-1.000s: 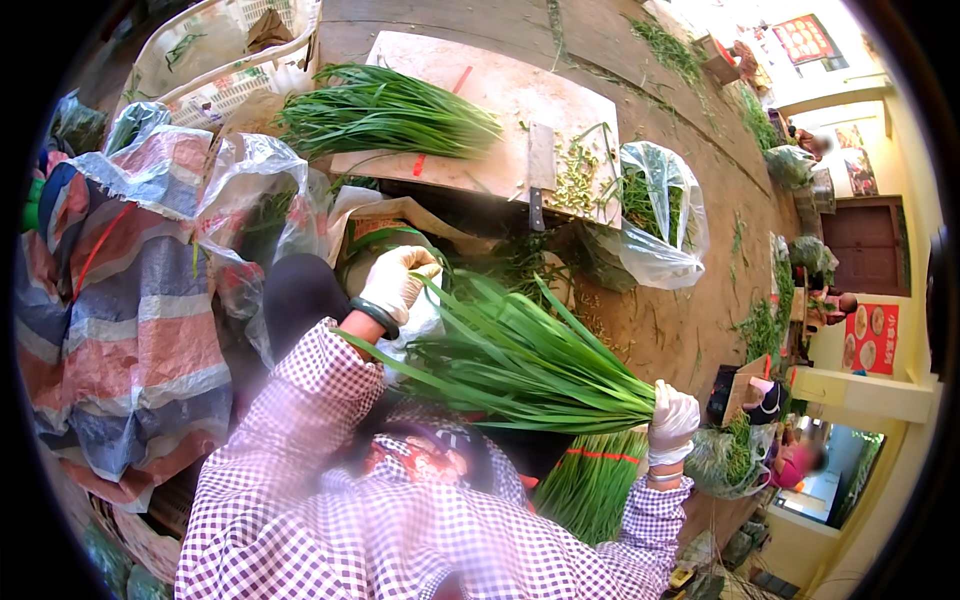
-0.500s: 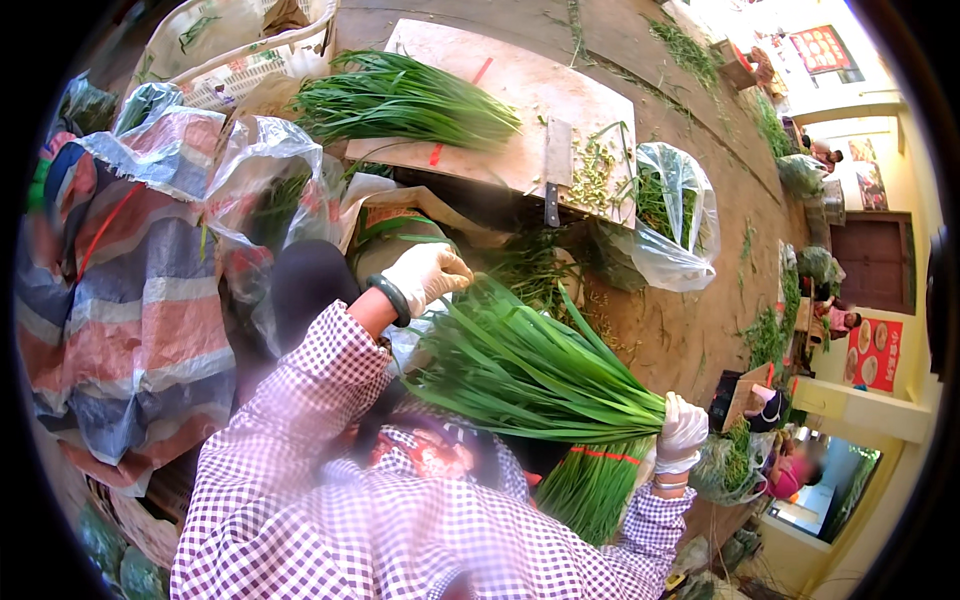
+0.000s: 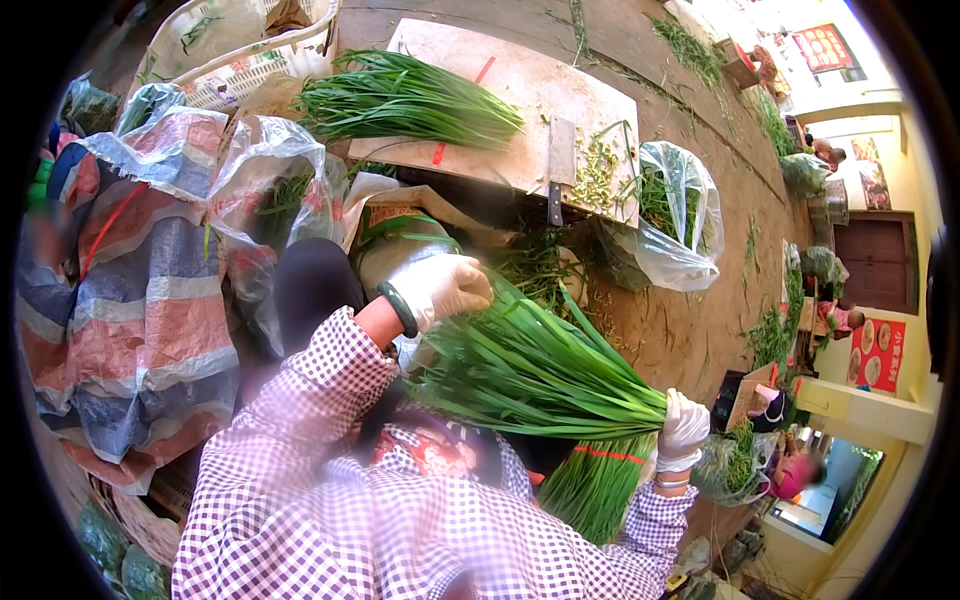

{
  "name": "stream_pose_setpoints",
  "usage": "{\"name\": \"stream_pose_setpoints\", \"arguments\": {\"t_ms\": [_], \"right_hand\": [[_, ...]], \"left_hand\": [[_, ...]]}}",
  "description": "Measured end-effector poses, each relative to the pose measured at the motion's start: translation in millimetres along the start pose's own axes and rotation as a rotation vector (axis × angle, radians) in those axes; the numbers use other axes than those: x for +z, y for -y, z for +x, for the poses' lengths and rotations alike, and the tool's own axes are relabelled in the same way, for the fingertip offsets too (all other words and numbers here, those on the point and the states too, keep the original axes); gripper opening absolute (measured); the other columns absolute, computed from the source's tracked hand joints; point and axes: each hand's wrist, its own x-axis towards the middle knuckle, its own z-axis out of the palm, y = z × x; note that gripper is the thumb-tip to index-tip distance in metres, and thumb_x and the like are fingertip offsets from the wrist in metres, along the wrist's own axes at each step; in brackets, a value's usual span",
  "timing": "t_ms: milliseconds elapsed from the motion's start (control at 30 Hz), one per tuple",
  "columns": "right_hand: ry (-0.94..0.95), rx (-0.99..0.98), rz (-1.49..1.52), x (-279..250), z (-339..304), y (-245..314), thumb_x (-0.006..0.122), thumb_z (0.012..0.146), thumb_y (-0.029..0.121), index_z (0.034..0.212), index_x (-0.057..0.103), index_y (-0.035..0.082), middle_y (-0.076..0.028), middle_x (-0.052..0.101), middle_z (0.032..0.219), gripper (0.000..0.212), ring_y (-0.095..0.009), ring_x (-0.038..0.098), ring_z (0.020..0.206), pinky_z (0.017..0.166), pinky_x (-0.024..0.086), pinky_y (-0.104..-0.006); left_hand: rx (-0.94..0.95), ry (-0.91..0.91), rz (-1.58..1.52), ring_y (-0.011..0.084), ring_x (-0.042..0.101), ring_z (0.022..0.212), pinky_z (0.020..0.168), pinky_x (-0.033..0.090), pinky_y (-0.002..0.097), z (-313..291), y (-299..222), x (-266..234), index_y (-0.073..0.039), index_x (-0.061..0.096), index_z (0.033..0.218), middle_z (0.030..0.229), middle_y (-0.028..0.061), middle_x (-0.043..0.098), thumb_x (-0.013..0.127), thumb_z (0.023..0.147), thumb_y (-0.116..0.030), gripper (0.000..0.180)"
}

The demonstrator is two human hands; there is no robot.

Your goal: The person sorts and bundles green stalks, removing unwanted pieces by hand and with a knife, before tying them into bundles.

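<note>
My gloved right hand (image 3: 684,431) is wrapped around the gathered stem end of a big bunch of garlic chives (image 3: 545,362). The long flat green leaves fan out leftward across my lap. By the upper edge of their loose tips is my gloved left hand (image 3: 452,287), its fingers drawn together in a pinch. What they hold, if anything, is hidden. A dark bangle circles my left wrist. Below the held bunch lies a second bunch of chives (image 3: 592,490), tied with a red band.
Ahead stands a low pale board (image 3: 450,45) bearing another chive bunch (image 3: 410,100), a cleaver (image 3: 561,155) and cut bits. A clear bag (image 3: 680,250) of greens sits to its right. On the left are a striped woven sack (image 3: 150,320) and a white basket (image 3: 240,75). People sit far right.
My left hand has moved right and slightly down, onto the upper edge of the chive leaves. My right hand keeps its hold on the stems, almost unmoved.
</note>
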Motion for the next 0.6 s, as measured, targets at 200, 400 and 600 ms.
{"name": "stream_pose_setpoints", "arguments": {"t_ms": [200, 400, 600], "right_hand": [[-0.017, 0.018, 0.0, -0.7, -2.4, 1.3, 0.063, 0.078, 0.005, 0.121, 0.051, 0.008, -0.008, 0.061, 0.105, 0.045, -0.024, 0.061, 0.085, 0.074, 0.047, -0.0385], [-0.039, 0.044, 0.021, 0.0, -10.4, -2.0, 0.062, 0.078, 0.004, 0.119, 0.05, 0.008, -0.008, 0.061, 0.106, 0.043, -0.025, 0.06, 0.082, 0.071, 0.046, -0.0382], [-0.005, 0.014, 0.016, -2.8, -7.2, -1.6, 0.063, 0.078, 0.004, 0.121, 0.05, 0.008, -0.009, 0.061, 0.106, 0.045, -0.025, 0.06, 0.082, 0.07, 0.046, -0.0385]], "left_hand": [[-0.4, -0.446, -0.726, 0.0138, 0.06, 0.074, 0.07, 0.048, 0.0279, 1.6, 8.7, 2.8, -0.001, 0.07, 0.089, 0.082, 0.0036, 0.067, 0.075, 0.08, -0.01, 0.013], [-0.436, -0.39, -0.512, 0.0103, 0.055, 0.076, 0.072, 0.048, 0.0257, -3.0, 14.6, -11.4, 0.001, 0.07, 0.098, 0.084, 0.0008, 0.06, 0.077, 0.077, -0.001, 0.022], [-0.249, -0.287, -0.41, 0.0162, 0.053, 0.075, 0.073, 0.049, 0.0288, 9.5, -7.5, -0.3, -0.011, 0.071, 0.111, 0.083, 0.0026, 0.051, 0.081, 0.068, 0.001, 0.046]]}}
